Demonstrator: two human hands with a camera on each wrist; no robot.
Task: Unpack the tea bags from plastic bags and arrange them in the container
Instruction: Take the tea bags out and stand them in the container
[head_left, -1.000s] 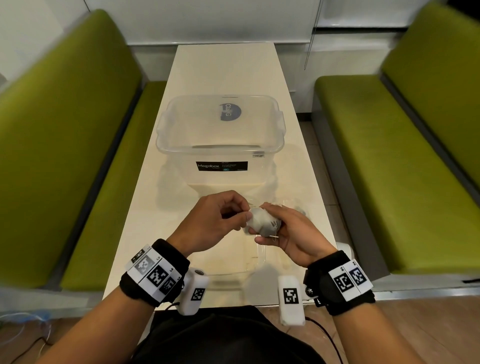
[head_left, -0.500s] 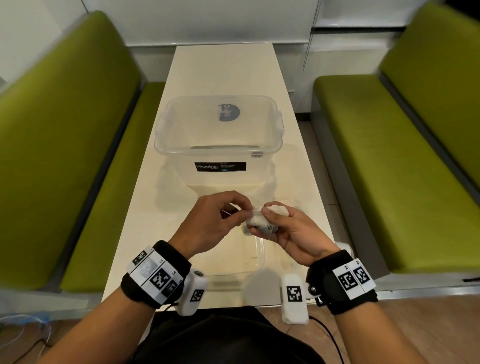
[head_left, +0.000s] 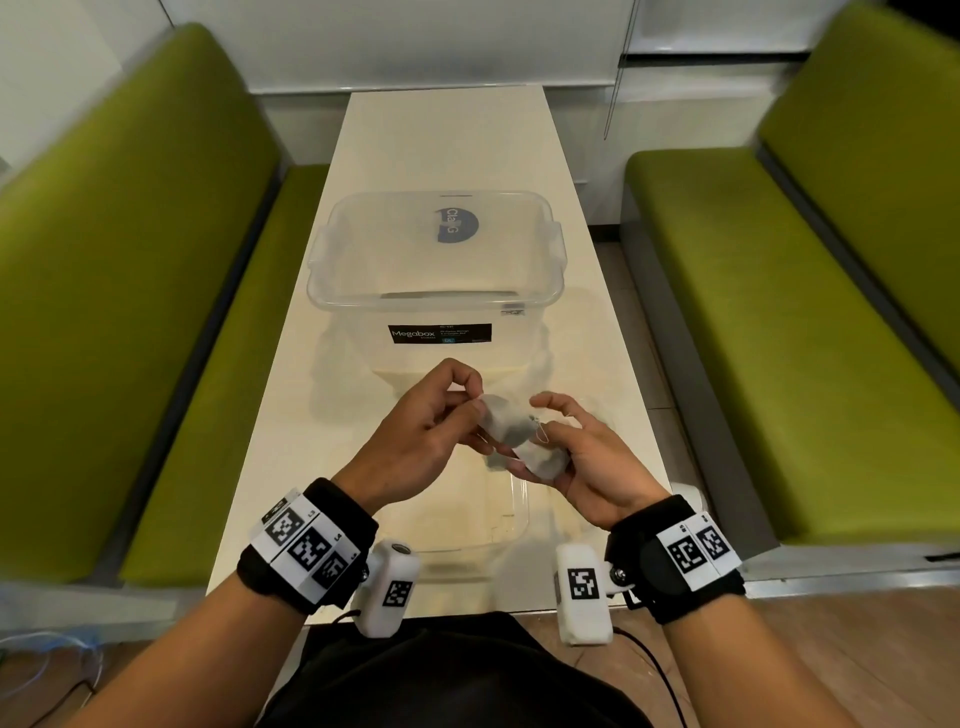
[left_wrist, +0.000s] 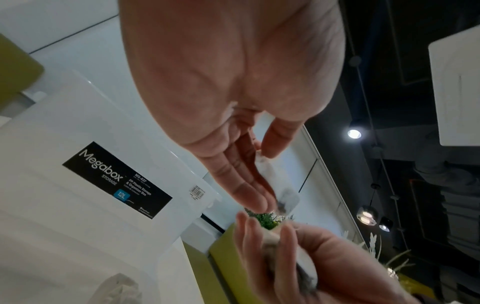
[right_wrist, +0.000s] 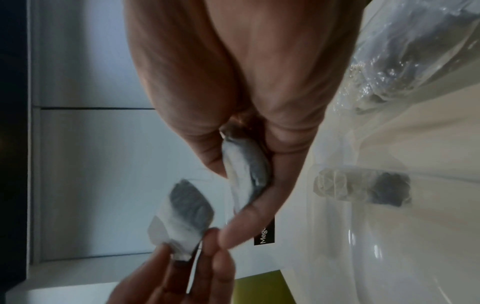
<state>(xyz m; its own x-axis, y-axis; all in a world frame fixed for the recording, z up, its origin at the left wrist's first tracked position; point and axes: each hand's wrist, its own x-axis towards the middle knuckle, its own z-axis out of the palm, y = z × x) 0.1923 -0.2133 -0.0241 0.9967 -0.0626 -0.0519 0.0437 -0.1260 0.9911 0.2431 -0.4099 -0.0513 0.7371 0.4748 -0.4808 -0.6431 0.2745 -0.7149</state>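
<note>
Over the near end of the table, my left hand (head_left: 480, 404) pinches the corner of one white tea bag (head_left: 506, 423) between thumb and fingertips; the same tea bag (right_wrist: 182, 216) hangs free in the right wrist view. Just right of it, my right hand (head_left: 545, 447) grips a second tea bag (head_left: 543, 463) in its curled fingers, and this tea bag (right_wrist: 246, 174) lies along those fingers. The two bags are slightly apart. The clear Megabox container (head_left: 436, 304) stands open beyond the hands, with nothing visible inside.
A clear lid (head_left: 467, 525) lies flat under my hands near the table's front edge. A wrapped tea bag (right_wrist: 363, 189) rests on it, and crumpled plastic bags (right_wrist: 415, 51) lie by my right hand. Green benches (head_left: 130, 312) flank the narrow table.
Both hands were closed together around one white bundle. Now they have drawn apart, and my left hand has pulled one tea bag away from what my right hand holds.
</note>
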